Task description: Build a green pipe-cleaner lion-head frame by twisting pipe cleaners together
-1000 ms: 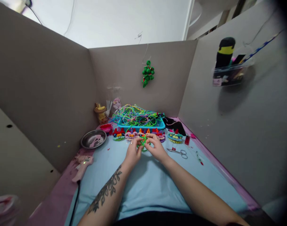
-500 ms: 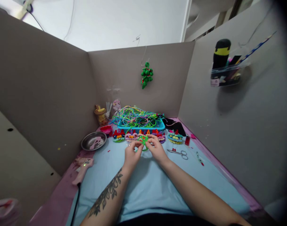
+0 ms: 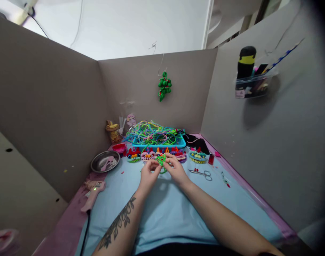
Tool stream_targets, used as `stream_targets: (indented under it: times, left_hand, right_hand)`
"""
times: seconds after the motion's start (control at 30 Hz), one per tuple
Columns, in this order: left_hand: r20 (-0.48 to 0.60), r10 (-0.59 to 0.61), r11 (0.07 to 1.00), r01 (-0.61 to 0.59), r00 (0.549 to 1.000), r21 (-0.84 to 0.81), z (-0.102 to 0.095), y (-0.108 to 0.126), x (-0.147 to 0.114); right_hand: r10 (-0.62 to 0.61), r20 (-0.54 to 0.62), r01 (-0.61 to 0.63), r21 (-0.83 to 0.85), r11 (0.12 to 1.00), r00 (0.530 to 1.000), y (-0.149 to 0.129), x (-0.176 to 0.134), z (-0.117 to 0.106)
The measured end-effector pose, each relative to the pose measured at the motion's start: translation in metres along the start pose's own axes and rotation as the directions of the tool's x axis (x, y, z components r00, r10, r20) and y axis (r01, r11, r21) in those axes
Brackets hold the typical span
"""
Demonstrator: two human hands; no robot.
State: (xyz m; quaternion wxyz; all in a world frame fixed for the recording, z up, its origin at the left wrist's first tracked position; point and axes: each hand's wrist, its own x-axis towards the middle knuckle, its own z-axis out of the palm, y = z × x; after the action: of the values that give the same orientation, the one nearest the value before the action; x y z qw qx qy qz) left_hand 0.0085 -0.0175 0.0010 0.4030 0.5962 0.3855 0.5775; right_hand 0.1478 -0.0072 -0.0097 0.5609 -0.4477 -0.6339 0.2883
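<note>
A bright green cord (image 3: 161,159), looped into a small knotted shape, is held between my two hands above the cloth. My left hand (image 3: 151,172) pinches its left side, thumb and forefinger together. On the other side my right hand (image 3: 175,170) grips it with fingers bent over the top. A green loop hangs just under the fingertips. Behind the hands stands a row of colourful braided cord figures (image 3: 148,155), partly covered by my fingers. Another one, teal and yellow (image 3: 197,156), sits to the right. Scissors (image 3: 202,174) lie right of my right hand.
A blue tray (image 3: 182,142) heaped with tangled cords (image 3: 154,132) stands at the back. To the left are a metal bowl (image 3: 98,164) and a pink glue gun (image 3: 93,196) with its cable. Grey partitions (image 3: 183,92) enclose the table; a green bundle (image 3: 164,86) hangs at the rear.
The view has shifted slightly. Both hands stay together on the green cord, whose loops sit a little differently; the fingers have moved only slightly.
</note>
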Motion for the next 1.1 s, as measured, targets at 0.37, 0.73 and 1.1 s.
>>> stream_targets:
  times: [0.37, 0.73, 1.1]
  left_hand:
    - [0.075, -0.154, 0.962, 0.167, 0.985, -0.217, -0.001, 0.0, 0.002]
    - [0.095, -0.183, 0.954, 0.2, 0.979, -0.225, -0.001, -0.002, 0.004]
    - [0.077, -0.215, 0.945, 0.227, 0.974, -0.234, 0.0, -0.004, 0.004]
  right_hand:
    - [-0.087, 0.04, 0.089, -0.047, 0.995, 0.995, -0.003, 0.0, -0.002]
    - [-0.089, 0.004, 0.089, -0.054, 0.995, 0.996, -0.007, -0.002, -0.002]
    - [-0.146, 0.025, 0.148, -0.129, 0.981, 0.989, -0.011, -0.003, -0.002]
